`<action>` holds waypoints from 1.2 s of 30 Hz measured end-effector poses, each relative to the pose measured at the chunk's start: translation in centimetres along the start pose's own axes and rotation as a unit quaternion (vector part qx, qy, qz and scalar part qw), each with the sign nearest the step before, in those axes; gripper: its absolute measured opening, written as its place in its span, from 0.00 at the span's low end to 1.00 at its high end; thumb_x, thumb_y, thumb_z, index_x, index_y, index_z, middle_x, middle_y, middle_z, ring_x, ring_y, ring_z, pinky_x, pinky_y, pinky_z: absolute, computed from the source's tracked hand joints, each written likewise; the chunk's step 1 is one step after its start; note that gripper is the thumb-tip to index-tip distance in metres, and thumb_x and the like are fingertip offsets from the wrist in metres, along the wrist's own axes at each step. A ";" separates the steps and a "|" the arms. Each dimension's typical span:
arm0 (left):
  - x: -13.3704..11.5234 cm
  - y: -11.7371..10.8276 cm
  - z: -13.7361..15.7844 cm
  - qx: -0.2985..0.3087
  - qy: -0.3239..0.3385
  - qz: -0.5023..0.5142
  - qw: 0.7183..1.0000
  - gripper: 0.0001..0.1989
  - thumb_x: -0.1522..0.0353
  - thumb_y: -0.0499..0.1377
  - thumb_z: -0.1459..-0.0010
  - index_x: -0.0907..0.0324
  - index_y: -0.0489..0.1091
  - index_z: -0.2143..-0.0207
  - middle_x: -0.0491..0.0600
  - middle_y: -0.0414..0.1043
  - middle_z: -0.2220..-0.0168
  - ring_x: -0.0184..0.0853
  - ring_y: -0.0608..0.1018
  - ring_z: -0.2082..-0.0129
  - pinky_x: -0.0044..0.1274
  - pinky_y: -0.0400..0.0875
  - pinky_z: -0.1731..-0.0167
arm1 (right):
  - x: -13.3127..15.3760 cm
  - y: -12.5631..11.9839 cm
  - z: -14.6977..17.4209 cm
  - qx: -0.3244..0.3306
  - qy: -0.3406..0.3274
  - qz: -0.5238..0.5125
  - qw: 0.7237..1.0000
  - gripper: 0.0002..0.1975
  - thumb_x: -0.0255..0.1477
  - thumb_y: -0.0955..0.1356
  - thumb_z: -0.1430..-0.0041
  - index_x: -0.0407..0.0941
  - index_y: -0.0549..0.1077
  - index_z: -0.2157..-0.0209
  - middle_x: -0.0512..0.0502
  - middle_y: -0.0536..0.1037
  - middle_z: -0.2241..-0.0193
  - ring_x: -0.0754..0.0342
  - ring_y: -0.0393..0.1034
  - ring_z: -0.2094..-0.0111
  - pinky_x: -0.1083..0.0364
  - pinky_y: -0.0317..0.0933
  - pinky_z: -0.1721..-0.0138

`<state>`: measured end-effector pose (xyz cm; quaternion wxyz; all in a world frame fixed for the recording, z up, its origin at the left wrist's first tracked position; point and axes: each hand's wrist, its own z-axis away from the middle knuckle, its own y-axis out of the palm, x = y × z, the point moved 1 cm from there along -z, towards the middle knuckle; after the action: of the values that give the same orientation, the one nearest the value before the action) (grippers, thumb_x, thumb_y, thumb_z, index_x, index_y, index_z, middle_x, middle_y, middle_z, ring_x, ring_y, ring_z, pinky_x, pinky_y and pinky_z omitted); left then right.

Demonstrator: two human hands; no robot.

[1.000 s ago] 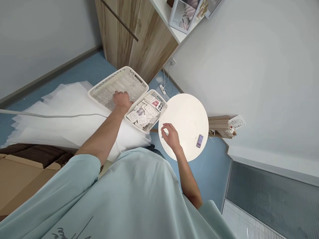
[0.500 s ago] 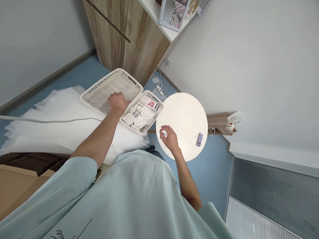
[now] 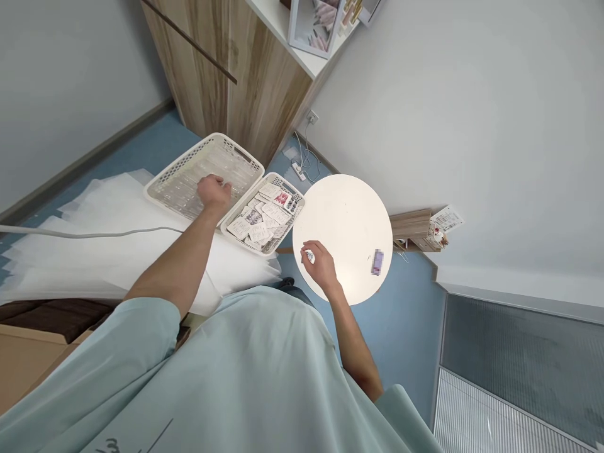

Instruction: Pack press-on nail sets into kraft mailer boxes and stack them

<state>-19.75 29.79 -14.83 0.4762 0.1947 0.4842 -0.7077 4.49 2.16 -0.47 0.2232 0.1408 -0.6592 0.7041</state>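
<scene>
My left hand (image 3: 214,192) is over the larger white basket (image 3: 160,196), which holds rows of clear plastic pieces (image 3: 182,182). Its fingers are curled inward with the thumb drawn close; what they hold, if anything, is hidden. Above the near left part of a round white table (image 3: 342,214), my right hand (image 3: 319,263) has thumb and forefinger pinched in a ring. A small item with dark and bluish patches (image 3: 310,256) shows at that pinch, too small to name. Between the hands, a smaller white basket (image 3: 225,234) holds many printed cards (image 3: 259,217).
A blurred purple item (image 3: 377,262) lies at the table's right side. White sheeting (image 3: 104,264) spreads below the large basket. A wooden cabinet (image 3: 255,69) stands behind, and a power strip (image 3: 298,170) with cables lies on the blue floor. An open cardboard box (image 3: 33,358) is at lower left.
My left thumb, stretched toward the basket's right rim before, is now drawn in nearer the fingers. My right hand keeps its pinch at about the same spot. The view has shifted slightly.
</scene>
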 end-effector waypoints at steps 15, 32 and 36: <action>-1.8 -2.6 3.0 -0.149 0.017 0.127 0.980 0.20 0.86 0.67 0.46 0.65 0.72 0.53 0.43 0.68 0.61 0.30 0.67 0.61 0.32 0.66 0.38 | -0.2 0.0 -1.2 0.009 -0.035 -0.042 0.998 0.10 0.32 0.65 0.25 0.49 0.80 0.55 0.41 0.84 0.48 0.45 0.80 0.47 0.47 0.75 0.46; -5.2 7.6 26.5 0.102 0.087 0.384 0.913 0.34 0.60 0.78 0.58 0.56 0.79 0.47 0.53 0.78 0.50 0.44 0.82 0.49 0.37 0.80 0.47 | -6.8 -4.7 -0.9 -0.104 0.085 -0.388 0.912 0.22 0.47 0.73 0.33 0.49 0.76 0.45 0.43 0.85 0.53 0.48 0.81 0.50 0.49 0.76 0.49; -6.0 10.5 29.2 0.160 0.100 0.334 0.924 0.36 0.58 0.79 0.56 0.56 0.78 0.44 0.54 0.79 0.50 0.43 0.82 0.50 0.38 0.79 0.45 | -11.4 -5.7 1.3 -0.137 0.140 -0.426 0.883 0.26 0.48 0.74 0.35 0.47 0.76 0.44 0.42 0.85 0.55 0.49 0.81 0.53 0.50 0.76 0.50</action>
<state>-2.41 6.46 -2.36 0.5963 0.4884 0.3163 -0.5530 17.01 -0.47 -1.04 0.6090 0.2756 -0.5876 0.4560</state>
